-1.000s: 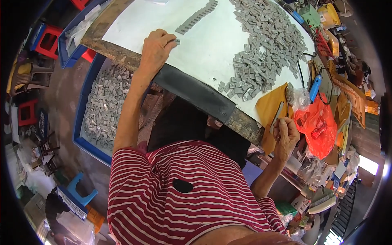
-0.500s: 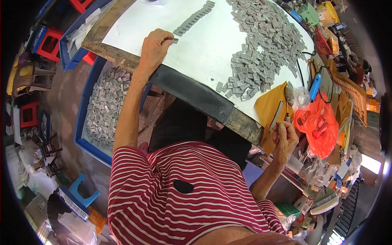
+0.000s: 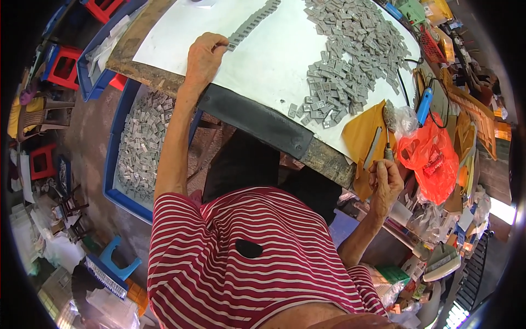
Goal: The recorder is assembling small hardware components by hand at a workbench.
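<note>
Blue bin [image 3: 129, 205]: far left. Left hand [image 3: 205, 59]: fingertips pinched on a grey piece [image 3: 232, 47] at the near end of the row [image 3: 254, 23]. Heap of pieces [image 3: 350, 60]: right. Right hand [image 3: 389, 185]: fingers curled, near right; clamping cannot be determined.

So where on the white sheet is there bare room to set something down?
The widest bare patch of white sheet lies between the row of gray pieces and the gray heap; another lies left of the row, beyond the left hand. The right is crowded: heap, yellow envelope, red bag.
</note>
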`<action>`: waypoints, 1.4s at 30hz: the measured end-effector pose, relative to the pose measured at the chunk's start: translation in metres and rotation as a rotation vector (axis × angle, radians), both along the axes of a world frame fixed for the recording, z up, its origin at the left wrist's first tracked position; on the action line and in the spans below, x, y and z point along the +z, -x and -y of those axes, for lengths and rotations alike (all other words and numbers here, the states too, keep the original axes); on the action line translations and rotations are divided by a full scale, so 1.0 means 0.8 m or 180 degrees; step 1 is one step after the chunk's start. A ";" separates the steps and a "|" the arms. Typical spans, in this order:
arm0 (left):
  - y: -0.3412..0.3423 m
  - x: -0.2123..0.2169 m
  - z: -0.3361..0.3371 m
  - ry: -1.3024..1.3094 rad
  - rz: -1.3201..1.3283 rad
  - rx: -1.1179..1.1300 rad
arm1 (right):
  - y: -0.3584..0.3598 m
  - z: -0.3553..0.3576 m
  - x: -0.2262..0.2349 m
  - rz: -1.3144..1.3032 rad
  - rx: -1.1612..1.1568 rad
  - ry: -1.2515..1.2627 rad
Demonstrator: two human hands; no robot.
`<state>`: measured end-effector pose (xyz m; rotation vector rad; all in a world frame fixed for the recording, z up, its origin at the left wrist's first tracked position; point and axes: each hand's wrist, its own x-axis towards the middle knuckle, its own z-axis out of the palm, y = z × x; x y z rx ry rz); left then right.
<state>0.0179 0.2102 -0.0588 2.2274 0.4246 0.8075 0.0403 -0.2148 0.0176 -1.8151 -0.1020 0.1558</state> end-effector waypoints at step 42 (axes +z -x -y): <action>0.031 0.032 0.151 0.0709 0.0038 -0.0552 | -0.120 0.024 -0.064 0.2194 0.0214 0.2523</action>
